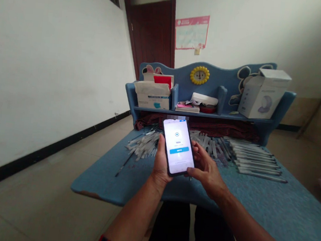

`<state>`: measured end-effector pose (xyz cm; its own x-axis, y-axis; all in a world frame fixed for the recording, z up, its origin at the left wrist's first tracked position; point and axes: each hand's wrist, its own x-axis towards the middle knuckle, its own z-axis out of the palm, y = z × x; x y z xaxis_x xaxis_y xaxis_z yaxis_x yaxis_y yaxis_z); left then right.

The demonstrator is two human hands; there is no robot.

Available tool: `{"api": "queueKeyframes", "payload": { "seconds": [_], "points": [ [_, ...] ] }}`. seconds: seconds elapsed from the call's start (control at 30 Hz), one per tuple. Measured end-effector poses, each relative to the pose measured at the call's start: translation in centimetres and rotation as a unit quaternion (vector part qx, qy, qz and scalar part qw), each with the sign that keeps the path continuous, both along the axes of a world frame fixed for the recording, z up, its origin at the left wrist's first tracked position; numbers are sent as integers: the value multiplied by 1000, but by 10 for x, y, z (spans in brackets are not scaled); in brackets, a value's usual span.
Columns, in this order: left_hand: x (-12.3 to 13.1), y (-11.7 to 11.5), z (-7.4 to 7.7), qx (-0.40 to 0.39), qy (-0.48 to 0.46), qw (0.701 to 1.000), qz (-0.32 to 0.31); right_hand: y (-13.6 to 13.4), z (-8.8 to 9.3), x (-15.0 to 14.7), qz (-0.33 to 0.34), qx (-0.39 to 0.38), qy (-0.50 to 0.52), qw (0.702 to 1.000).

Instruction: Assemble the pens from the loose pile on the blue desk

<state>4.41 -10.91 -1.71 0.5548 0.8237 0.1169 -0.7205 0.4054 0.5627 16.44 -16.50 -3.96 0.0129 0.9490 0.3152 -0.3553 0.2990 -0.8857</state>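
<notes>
A smartphone (178,148) with a lit white screen and a blue button is held upright above the front part of the blue desk (257,205). My left hand (161,160) is closed around its left side and lower edge, thumb along the side. On the other side, my right hand (205,168) grips the phone's right edge, its thumb at the lower right corner of the screen. Behind the phone lies a loose heap of thin pen-like sticks (145,143). More of them form a neat row of pens (256,160) on the right.
A blue shelf (155,111) at the back bears an open mask box (153,95), some booklets (187,107) and a tall white carton (261,94). Dark red folded cloth (222,128) lies beneath it. One dark pen (124,164) sits apart at left. A wall (56,50) stands left.
</notes>
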Motion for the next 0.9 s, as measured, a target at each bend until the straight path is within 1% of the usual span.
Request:
{"api": "queueKeyframes", "payload": {
  "seconds": [0.1,0.2,0.43,0.6,0.9],
  "points": [
    [0,-1,1,7,4,1000,1,0,-1,-1,-7,-14,0,1000],
    [0,-2,1,10,9,1000,-7,1,-2,-1,-9,-12,1,1000],
    [0,0,0,-5,8,1000,3,-1,-1,0,-11,-15,2,1000],
    [0,-1,1,1,5,1000,16,-1,-1,-1,-15,-19,2,1000],
    [-1,-1,-1,11,9,1000,15,-1,0,-2,-20,-28,5,999]
  ]
}}
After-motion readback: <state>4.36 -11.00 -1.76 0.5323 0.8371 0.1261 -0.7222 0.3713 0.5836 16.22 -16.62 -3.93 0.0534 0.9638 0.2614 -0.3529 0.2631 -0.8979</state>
